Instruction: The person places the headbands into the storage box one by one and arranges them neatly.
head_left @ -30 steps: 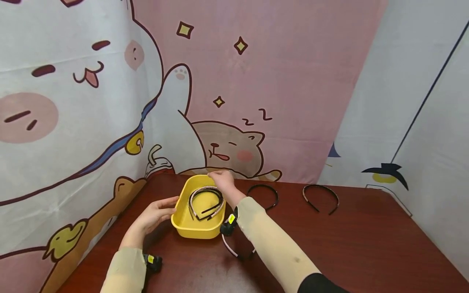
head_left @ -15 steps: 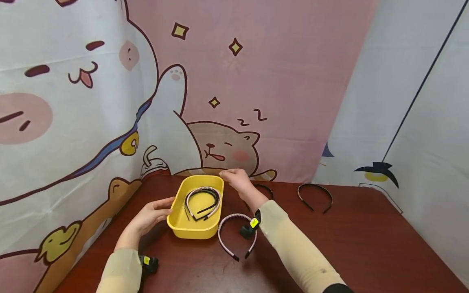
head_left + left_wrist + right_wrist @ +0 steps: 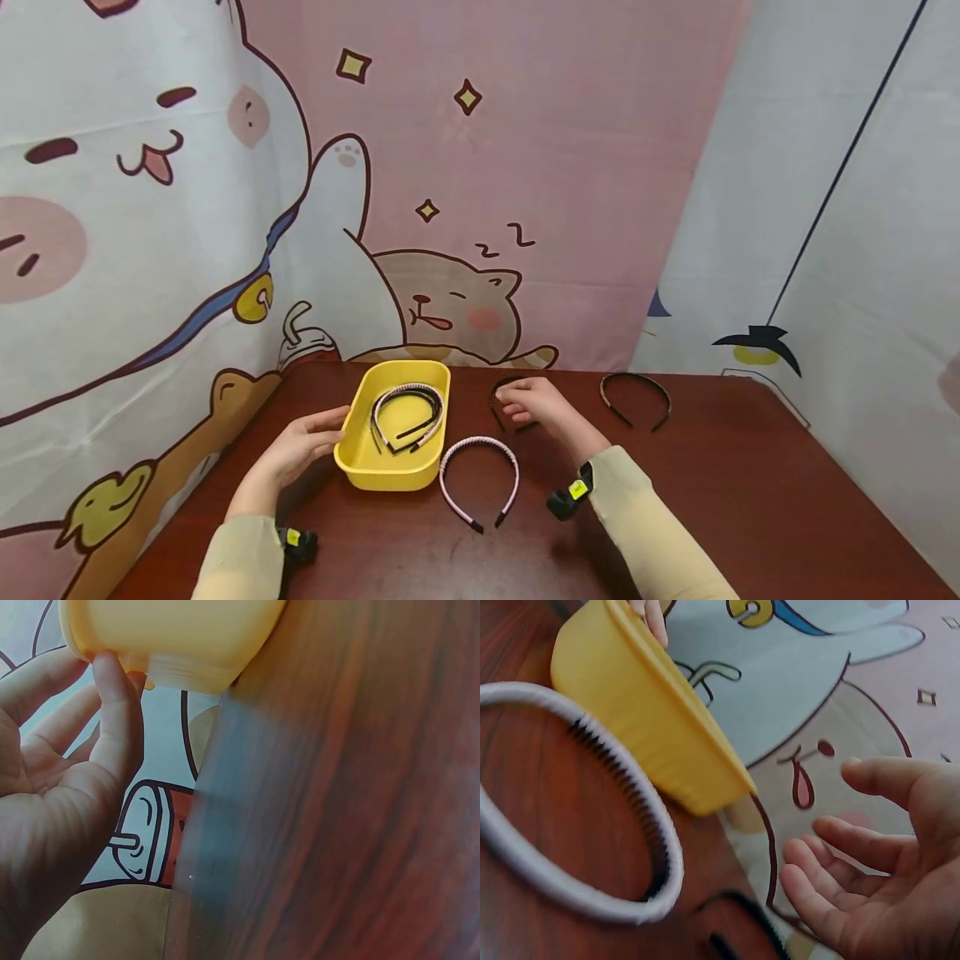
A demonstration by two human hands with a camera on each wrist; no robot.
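A yellow plastic basin (image 3: 386, 481) sits on the table with several headbands (image 3: 408, 388) lying inside it. In the head view my left hand (image 3: 296, 450) touches its left side with extended fingers; the left wrist view shows fingertips (image 3: 111, 671) against the basin's edge. My right hand (image 3: 536, 404) is over a black headband (image 3: 495, 406), hiding part of it. In the right wrist view its fingers are loosely bent and apart, holding nothing. A pale pink headband with dark teeth (image 3: 641, 802) lies beside the basin, nearer me.
Another dark headband (image 3: 636, 377) lies toward the right rear of the reddish-brown table (image 3: 720, 500). Cartoon-printed cloth (image 3: 585, 208) hangs behind and to the left of the table. Each wrist wears a small black camera (image 3: 567, 500).
My right hand has left the basin's right rim and moved right, over the black headband. The pink headband is now uncovered. My left hand stays at the basin as the head view shifts slightly.
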